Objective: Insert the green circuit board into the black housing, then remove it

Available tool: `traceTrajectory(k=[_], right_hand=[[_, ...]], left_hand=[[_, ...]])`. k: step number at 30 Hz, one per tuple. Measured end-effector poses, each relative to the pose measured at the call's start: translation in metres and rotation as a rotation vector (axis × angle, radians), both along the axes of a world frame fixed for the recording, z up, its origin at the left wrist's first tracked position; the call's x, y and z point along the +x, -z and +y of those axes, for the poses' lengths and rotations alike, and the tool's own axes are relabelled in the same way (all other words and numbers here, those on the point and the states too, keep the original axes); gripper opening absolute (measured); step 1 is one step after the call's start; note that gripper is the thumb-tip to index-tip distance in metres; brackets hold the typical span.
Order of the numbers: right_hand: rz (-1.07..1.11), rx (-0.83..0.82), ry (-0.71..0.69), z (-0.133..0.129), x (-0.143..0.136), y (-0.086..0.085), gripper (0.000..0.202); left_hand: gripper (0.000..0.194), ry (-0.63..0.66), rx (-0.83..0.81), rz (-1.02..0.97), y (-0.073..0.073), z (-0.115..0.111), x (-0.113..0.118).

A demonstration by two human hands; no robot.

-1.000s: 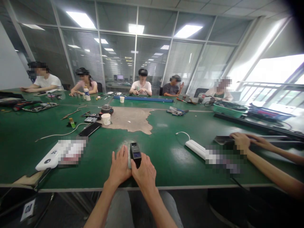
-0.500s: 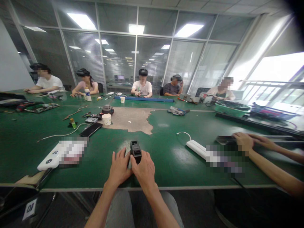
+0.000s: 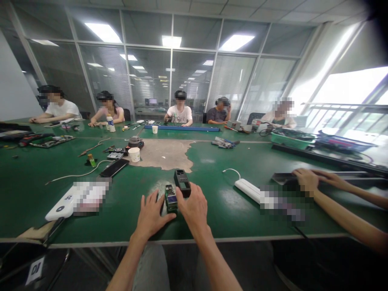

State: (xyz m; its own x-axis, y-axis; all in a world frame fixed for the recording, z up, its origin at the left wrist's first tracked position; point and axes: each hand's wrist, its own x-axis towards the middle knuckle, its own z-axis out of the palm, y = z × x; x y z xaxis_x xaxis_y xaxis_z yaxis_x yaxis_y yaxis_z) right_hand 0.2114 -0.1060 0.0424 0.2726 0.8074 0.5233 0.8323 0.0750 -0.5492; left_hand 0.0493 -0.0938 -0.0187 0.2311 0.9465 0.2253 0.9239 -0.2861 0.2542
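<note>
Right hand [image 3: 194,204] gripped black casing [image 3: 182,182], lower centre of frame. Circuit board [image 3: 171,199] sat just left of it on tabletop [image 3: 230,218]; left hand [image 3: 151,212] spread beside board, fingers loose.

The scene is viewed from head height at the near edge of the green table [image 3: 224,214] — forward and downward. The wearer's forearms [image 3: 127,258] are seen close up.

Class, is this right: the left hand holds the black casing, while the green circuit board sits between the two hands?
Wrong hand: the head view shows the right hand holding the black casing. The green circuit board does sit between that hand and the left hand.
</note>
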Motion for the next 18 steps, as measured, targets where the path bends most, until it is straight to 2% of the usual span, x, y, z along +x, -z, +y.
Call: traceTrajectory(k=[8,18], right_hand=[[-0.045,-0.08,0.105,0.003,0.031,0.007,0.034],[-0.091,-0.288,0.126,-0.005,0.038,0.04,0.032]], left_hand=[[0.082,0.003,0.007,-0.001,0.002,0.001,-0.001],[0.071,0.013,0.012,-0.004,0.002,0.002,-0.001]])
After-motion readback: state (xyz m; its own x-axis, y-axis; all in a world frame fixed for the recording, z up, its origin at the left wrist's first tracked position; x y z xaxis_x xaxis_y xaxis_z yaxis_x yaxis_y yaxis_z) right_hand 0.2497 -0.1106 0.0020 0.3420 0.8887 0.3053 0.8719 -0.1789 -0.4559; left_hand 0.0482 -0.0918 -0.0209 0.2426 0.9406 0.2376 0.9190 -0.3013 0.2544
